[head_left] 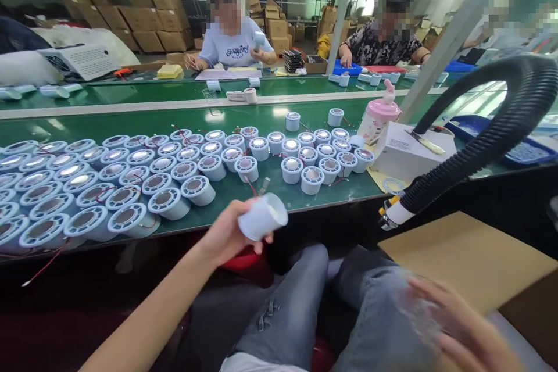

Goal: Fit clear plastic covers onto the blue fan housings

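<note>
My left hand (pixel 235 232) is closed around a light-blue plastic cup-shaped housing (pixel 264 218), tilted with one end toward the right, just off the table's front edge. A red wire and a small clear connector stick up behind it. Low on the right, over my thigh, my right hand (pixel 462 325) is smeared by motion. At its fingers is something clear and shiny, like thin plastic (pixel 414 302); its exact kind is too blurred to tell. Many similar light-blue housings (pixel 170 200) stand in rows on the green table (pixel 279 186), some with red wires trailing.
A black flexible hose (pixel 479 145) with a white nozzle arches over the right side, beside a white box (pixel 410 148) and a pink-lidded cup (pixel 379 116). Below lies an open cardboard carton (pixel 471 256). Across the table, a person (pixel 235 40) holds a similar housing; others sit to the right.
</note>
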A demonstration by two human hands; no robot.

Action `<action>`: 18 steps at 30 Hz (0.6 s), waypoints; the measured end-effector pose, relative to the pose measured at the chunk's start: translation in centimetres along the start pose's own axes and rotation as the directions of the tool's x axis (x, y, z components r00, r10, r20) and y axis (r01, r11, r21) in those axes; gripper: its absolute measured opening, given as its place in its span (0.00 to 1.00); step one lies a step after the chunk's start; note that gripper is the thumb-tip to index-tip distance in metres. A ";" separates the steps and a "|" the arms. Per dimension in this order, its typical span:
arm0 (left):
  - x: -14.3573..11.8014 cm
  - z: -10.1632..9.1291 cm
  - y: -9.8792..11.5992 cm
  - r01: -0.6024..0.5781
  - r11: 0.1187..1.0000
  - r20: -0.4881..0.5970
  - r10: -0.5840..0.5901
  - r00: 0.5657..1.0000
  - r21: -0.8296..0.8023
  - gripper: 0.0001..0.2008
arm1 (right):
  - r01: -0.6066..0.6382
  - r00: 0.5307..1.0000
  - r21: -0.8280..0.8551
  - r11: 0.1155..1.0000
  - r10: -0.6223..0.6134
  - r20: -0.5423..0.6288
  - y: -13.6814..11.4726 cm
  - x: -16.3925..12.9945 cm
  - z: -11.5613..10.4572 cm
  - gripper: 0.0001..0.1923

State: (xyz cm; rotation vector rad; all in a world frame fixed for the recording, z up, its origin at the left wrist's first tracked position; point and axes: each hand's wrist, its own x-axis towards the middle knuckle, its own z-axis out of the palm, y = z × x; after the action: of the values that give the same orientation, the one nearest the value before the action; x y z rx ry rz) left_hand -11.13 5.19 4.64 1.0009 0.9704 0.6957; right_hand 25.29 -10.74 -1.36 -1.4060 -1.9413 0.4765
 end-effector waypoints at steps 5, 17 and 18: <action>3.1 4.8 -4.2 0.299 0.927 0.489 -0.373 0.788 0.226 0.26 | 0.212 0.977 -0.254 0.944 -0.199 0.077 -4.7 4.8 5.4 0.25; 2.3 7.2 -3.5 -0.432 0.599 0.426 0.162 0.890 0.674 0.19 | -0.210 0.954 0.150 0.966 0.169 0.247 -5.2 7.0 5.1 0.05; 2.3 7.1 -3.9 -0.439 0.617 0.412 0.196 0.890 0.653 0.24 | -0.240 0.953 0.200 0.950 0.192 0.234 -5.4 7.0 5.0 0.06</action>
State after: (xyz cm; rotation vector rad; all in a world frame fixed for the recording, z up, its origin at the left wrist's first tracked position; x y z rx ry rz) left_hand -3.51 2.98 1.74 1.9938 0.7976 0.3993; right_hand 16.83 -5.61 0.78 -1.4735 -1.8311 0.9563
